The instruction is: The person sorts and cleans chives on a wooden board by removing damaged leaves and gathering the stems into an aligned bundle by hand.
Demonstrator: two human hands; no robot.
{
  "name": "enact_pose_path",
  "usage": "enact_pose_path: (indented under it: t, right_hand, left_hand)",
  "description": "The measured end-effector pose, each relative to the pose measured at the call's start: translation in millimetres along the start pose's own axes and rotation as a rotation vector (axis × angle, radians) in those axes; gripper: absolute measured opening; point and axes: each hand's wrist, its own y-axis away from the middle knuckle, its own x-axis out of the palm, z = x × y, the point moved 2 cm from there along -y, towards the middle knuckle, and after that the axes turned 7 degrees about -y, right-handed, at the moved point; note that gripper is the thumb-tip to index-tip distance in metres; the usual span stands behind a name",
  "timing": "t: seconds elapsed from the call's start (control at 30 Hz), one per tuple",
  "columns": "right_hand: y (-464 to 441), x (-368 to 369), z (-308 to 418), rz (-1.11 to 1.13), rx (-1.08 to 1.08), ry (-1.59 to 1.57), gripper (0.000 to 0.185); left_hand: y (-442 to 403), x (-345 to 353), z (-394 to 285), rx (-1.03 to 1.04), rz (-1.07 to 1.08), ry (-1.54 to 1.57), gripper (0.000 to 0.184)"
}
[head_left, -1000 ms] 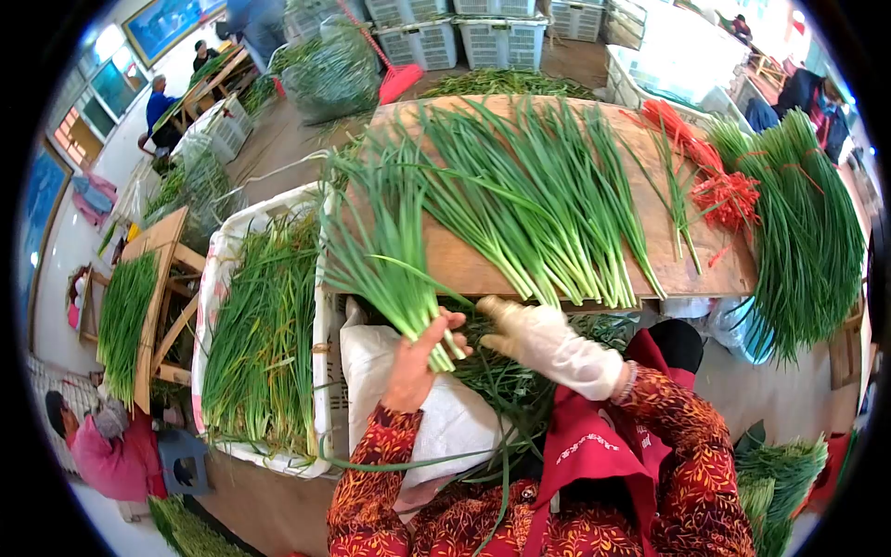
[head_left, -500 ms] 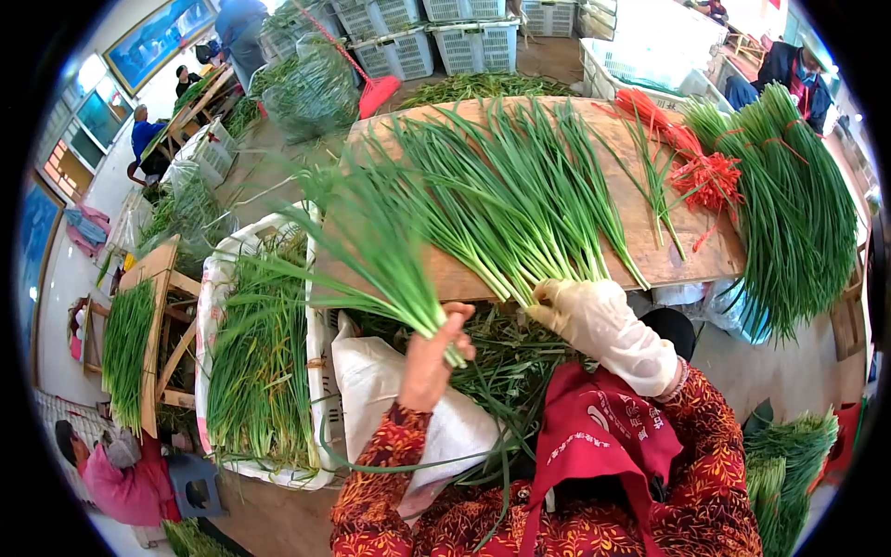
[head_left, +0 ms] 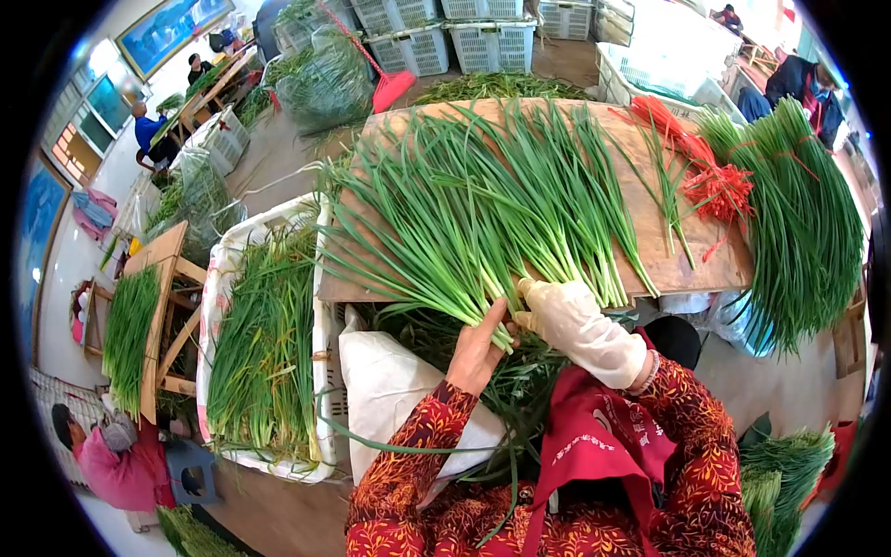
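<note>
My bare left hand is closed round the white stem ends of a bunch of garlic chives, whose leaves lie on the board at its left part. Just right of it, my gloved right hand has its fingers curled at the stem ends of the chives near the board's front edge. More garlic chives are spread side by side across the wooden board, leaves pointing away from me. The right fingertips are partly hidden by the glove and stems.
A white crate of loose chives stands at left. Red ties and thick tied chive bundles lie on the right. Behind are stacked crates, a red dustpan and bagged greens. Other people sit around the room.
My left hand has moved right and brought its bunch down onto the board beside the other chives. My right hand has shifted slightly left, so the two hands are now close together.
</note>
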Motion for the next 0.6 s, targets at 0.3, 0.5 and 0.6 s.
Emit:
enact_pose_path:
  t: [0.3,0.5,0.6]
  right_hand:
    - [26,-18,-1,0.238,0.319,-0.344,0.044]
    - [23,8,4,0.289,0.302,-0.508,0.04]
    - [18,1,0,0.232,0.494,-0.733,0.031]
  left_hand:
    - [31,-12,-11,-0.026,-0.077,-0.206,0.028]
    - [38,-23,-10,-0.04,-0.051,-0.24,0.026]
    - [39,-31,-11,-0.027,-0.031,-0.272,0.027]
